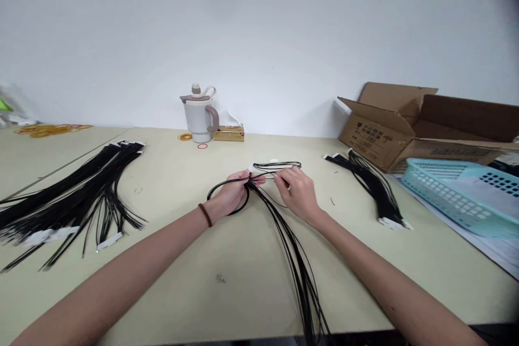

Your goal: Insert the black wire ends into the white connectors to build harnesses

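Observation:
A bundle of thin black wires (292, 248) runs from the middle of the table down over its front edge. My left hand (237, 189) is closed around the upper part of this wire bundle, and a loop of it curves back past the wrist. Close by on the right, my right hand (295, 186) pinches a few thin wires that stretch between the two hands. Just beyond the fingers, more wires with a white connector (274, 161) lie on the table. The exact grip of the left fingertips is partly hidden by the wires.
Piles of black wire harnesses (101, 178) lie at left, with a smaller bunch (371, 186) at right. Behind stand a lidded mug (197, 119), a gold tissue box (229, 134) and rubber bands (51, 130). An open carton (375, 135) and turquoise basket (446, 205) occupy the right.

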`<state>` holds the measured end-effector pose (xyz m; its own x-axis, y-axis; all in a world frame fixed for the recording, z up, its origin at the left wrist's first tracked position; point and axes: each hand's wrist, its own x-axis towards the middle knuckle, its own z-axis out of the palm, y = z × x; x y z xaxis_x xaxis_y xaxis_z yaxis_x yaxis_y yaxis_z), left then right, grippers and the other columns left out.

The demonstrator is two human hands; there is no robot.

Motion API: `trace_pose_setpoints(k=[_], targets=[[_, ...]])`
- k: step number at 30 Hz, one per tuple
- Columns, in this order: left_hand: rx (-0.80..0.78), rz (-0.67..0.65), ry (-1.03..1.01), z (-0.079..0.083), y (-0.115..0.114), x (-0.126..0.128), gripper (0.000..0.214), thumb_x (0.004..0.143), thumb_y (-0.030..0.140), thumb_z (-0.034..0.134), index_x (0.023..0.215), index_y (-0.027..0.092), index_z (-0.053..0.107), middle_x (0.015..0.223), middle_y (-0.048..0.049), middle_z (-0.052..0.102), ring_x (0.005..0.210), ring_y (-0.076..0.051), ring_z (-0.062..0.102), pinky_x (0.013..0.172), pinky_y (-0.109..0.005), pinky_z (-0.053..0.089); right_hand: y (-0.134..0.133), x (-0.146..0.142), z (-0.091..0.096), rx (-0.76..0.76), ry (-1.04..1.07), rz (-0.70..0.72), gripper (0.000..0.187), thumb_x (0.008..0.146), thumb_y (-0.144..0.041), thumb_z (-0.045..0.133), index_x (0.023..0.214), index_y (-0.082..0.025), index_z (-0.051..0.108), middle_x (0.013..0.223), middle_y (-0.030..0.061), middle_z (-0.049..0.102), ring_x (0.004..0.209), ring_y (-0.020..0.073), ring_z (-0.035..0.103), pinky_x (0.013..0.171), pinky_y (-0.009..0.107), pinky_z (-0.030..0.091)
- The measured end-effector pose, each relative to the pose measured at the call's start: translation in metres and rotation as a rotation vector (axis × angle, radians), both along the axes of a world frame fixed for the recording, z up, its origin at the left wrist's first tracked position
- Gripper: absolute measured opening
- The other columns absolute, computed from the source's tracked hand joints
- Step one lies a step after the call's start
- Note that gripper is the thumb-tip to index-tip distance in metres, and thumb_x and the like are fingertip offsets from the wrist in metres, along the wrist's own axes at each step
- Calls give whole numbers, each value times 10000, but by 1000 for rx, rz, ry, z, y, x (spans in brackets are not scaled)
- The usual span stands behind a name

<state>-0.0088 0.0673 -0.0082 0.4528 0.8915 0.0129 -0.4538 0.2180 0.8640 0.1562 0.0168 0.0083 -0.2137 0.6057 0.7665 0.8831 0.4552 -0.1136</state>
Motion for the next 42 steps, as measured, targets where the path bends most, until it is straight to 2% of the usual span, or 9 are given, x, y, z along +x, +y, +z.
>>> trace_pose_setpoints(k=[6, 12, 17, 24, 27, 30, 32, 36, 42], targets=[[-19, 19, 18, 3, -2, 1, 177, 817, 198, 507, 699, 127, 618, 746, -88, 684, 765, -171, 642, 863, -294, 431, 1, -3, -3, 93, -111, -91, 261, 862, -180, 429, 612, -188, 504, 566, 4, 502, 606, 142, 377, 564, 266, 269], [19, 27, 9, 0, 0, 2, 131, 803, 190, 533, 698, 143, 596, 727, -63, 674, 763, -164, 639, 845, -288, 436, -1, -7, -3, 144, -188, -151, 224, 854, -169, 449, 644, -188, 525, 595, 15, 530, 632, 153, 394, 578, 274, 272], [93, 7, 27, -1, -2, 3, 139, 775, 251, 580, 686, 143, 580, 714, -55, 661, 750, -170, 619, 850, -298, 416, -3, -12, -3, 213, -262, -171, 184, 852, -181, 475, 680, -189, 538, 608, 15, 534, 648, 159, 393, 594, 288, 273], [149, -14, 34, -2, -5, 4, 191, 758, 303, 604, 677, 130, 601, 683, -33, 619, 685, -139, 546, 725, -256, 392, -4, -19, 2, 335, -368, -219, 204, 829, -236, 532, 630, -193, 521, 669, 32, 542, 682, 167, 384, 593, 296, 275], [181, -34, 36, -4, -4, 4, 239, 730, 355, 629, 671, 127, 590, 666, -21, 587, 661, -128, 512, 697, -252, 376, -2, -21, 4, 301, -340, -189, 171, 833, -231, 520, 669, -187, 536, 824, 60, 597, 797, 192, 445, 650, 312, 321], [208, -51, 31, -6, -2, 4, 269, 718, 388, 635, 688, 125, 585, 666, -11, 565, 656, -121, 491, 687, -252, 360, 1, -20, 3, 194, -285, -76, 143, 853, -188, 469, 731, -177, 542, 1037, 83, 606, 968, 215, 475, 737, 332, 371], [219, -59, 30, -7, -1, 4, 285, 716, 399, 636, 681, 122, 580, 673, -10, 565, 655, -116, 483, 690, -253, 357, 5, -18, 1, 94, -227, 8, 155, 862, -166, 434, 746, -180, 535, 1120, 76, 594, 1004, 206, 487, 758, 330, 398], [241, -79, 25, -10, 0, 5, 302, 705, 414, 645, 686, 118, 590, 678, -16, 578, 672, -121, 498, 723, -265, 368, 8, -14, -1, -46, -104, 111, 173, 864, -166, 410, 730, -197, 516, 1111, 47, 612, 942, 187, 526, 746, 325, 436], [235, -121, 19, -10, 0, 7, 312, 710, 405, 645, 775, 100, 634, 706, -45, 618, 732, -160, 549, 744, -288, 389, 7, -11, 1, -43, -74, 141, 154, 849, -147, 418, 735, -200, 508, 1072, 37, 627, 830, 180, 524, 726, 340, 448]])
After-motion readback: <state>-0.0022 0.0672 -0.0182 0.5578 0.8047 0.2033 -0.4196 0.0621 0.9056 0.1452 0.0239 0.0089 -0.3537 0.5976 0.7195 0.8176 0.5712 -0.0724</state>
